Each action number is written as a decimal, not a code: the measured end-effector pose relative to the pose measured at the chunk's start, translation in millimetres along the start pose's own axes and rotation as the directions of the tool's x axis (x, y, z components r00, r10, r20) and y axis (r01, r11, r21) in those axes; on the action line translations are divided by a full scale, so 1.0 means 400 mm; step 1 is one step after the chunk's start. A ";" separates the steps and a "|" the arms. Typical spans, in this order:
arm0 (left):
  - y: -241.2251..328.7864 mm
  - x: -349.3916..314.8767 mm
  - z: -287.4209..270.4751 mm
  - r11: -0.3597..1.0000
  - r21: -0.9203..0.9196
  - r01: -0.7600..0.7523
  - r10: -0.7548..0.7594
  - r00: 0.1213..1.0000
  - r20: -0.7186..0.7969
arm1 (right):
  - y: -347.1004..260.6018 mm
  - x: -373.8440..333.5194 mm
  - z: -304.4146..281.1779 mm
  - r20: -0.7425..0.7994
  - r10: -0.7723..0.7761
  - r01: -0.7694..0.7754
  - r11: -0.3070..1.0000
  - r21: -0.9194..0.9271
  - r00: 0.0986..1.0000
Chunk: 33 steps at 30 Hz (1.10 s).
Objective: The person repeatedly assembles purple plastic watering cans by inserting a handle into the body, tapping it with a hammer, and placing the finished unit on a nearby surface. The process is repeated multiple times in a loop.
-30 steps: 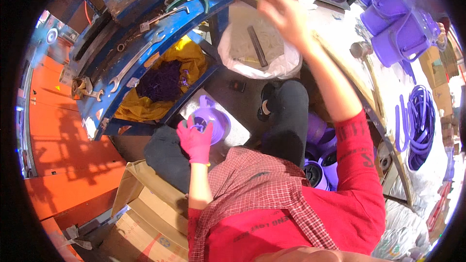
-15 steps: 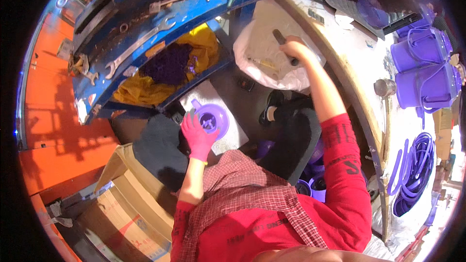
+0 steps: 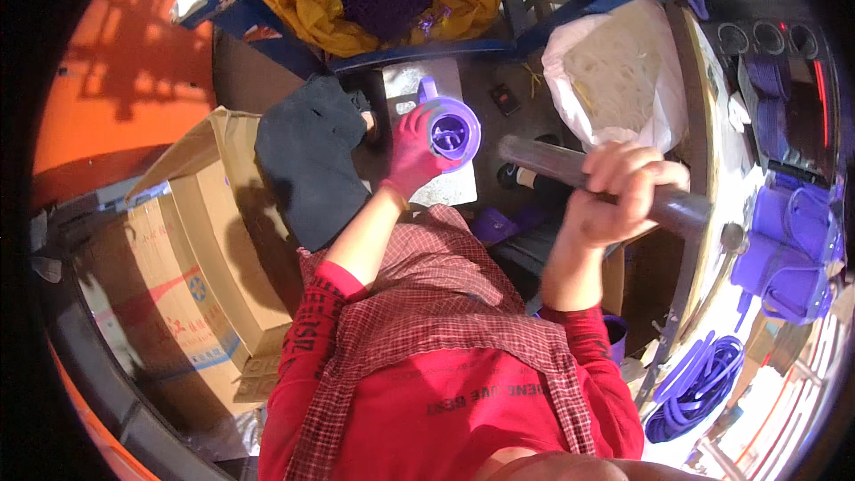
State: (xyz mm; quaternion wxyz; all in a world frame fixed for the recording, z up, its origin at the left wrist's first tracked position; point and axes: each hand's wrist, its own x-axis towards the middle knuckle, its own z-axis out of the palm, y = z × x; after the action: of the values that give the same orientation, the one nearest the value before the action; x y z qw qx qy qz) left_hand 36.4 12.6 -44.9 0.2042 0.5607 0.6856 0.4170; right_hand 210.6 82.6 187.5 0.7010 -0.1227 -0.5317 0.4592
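My left hand [image 3: 414,153], in a pink glove, curls its fingers round the side of a purple plastic cup-like piece [image 3: 473,135] with a looped handle. The piece stands mouth up on a pale slab [image 3: 405,82], and prongs show inside it. With its bare fingers, my right hand [image 3: 623,194] grips a thick dark cylindrical bar [image 3: 548,160]. The bar lies level above my right leg, its free end pointing toward the purple piece but apart from it. Beyond it stands a white bag [image 3: 554,67] of pale translucent rings.
A blue metal frame [image 3: 356,61] holds a yellow sack [image 3: 303,9] with purple scraps. At the left is an open cardboard box [image 3: 200,232]. Along the right bench are a hammer [image 3: 734,238], purple buckets [image 3: 775,258] and coiled purple strips [image 3: 699,396].
My right hand has come back from over the white bag toward my body with the bar. My left hand stays on the purple piece. The view has shifted.
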 end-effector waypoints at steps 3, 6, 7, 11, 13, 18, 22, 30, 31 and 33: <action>0.004 -0.002 -0.002 0.997 0.081 0.017 -0.019 1.000 0.013 | 0.135 -0.078 0.069 -0.058 0.046 -0.048 0.998 -0.044 0.997; 0.007 -0.002 0.000 0.994 0.110 -0.020 0.022 1.000 -0.020 | 0.260 -0.157 0.045 -0.058 0.209 -0.215 0.967 -0.136 0.976; 0.007 -0.001 0.000 0.992 0.120 -0.026 0.030 0.999 -0.029 | 0.295 -0.180 0.038 -0.093 0.276 -0.282 0.957 -0.067 0.957; 0.006 0.002 0.001 0.994 0.113 0.009 -0.009 1.000 0.002 | 0.308 -0.164 0.021 -0.081 0.289 -0.293 0.955 -0.045 0.954; 0.006 -0.001 -0.001 0.990 0.141 0.005 -0.009 1.000 0.025 | 0.238 -0.115 0.030 -0.133 0.214 -0.238 0.948 -0.210 0.968; 0.007 -0.010 -0.011 1.000 0.021 0.010 -0.010 1.000 0.009 | 0.058 -0.059 0.037 0.073 0.203 -0.211 0.970 0.119 0.976; 0.000 -0.006 -0.001 0.996 0.081 -0.023 0.024 1.000 -0.017 | 0.183 -0.152 0.029 0.136 0.241 -0.257 0.958 0.124 0.961; -0.008 -0.018 0.018 0.982 0.186 0.015 -0.009 0.999 -0.032 | 0.345 -0.155 0.011 -0.003 0.634 -0.634 0.772 -0.052 0.773; -0.008 -0.015 0.017 0.984 0.179 0.010 -0.004 0.999 -0.032 | 0.327 -0.144 0.013 -0.091 0.562 -0.570 0.811 -0.136 0.822; -0.010 -0.012 0.019 0.990 0.142 -0.006 0.001 1.000 0.031 | 0.318 -0.146 0.029 -0.025 0.357 -0.343 0.914 0.216 0.934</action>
State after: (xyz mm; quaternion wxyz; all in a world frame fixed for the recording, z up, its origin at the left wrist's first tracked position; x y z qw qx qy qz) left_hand 41.1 10.4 -53.5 0.1735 0.5815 0.7094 0.3585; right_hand 134.7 103.2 71.3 0.6331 -0.1564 -0.4273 0.6262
